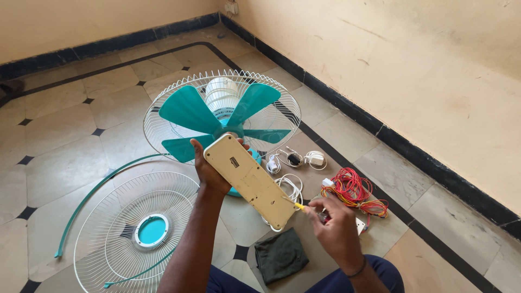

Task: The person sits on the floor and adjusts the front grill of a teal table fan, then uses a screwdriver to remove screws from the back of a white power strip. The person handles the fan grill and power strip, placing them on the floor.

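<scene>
On the tiled floor [65, 135], in the upper middle of the frame, lies a fan's rear wire guard [163, 108] with the teal fan blades [190, 108] and the white motor housing [221, 93] inside it. The front wire guard [108, 217] with its teal centre disc lies at lower left, and a thin teal rim band [92, 192] curves around it. Right of centre sit small white and black electrical parts [296, 159], a coil of white cord [293, 187] and a tangle of red and yellow wires [353, 191]. A dark green folded cloth [279, 255] lies at the lower middle, just beside the person's blue-clad knees.

The left hand [209, 171] holds a cream plastic panel [249, 182] in the centre of the frame, tilted from upper left to lower right above the floor — the fingers wrap its upper end from behind, the thumb on its near edge. The panel covers part of the blade hub and the white cord.

The right hand [336, 228], at lower right, has its fingers pressed together, pinching a yellow-handled screwdriver [298, 206] — its tip meets the panel's lower right corner.
</scene>
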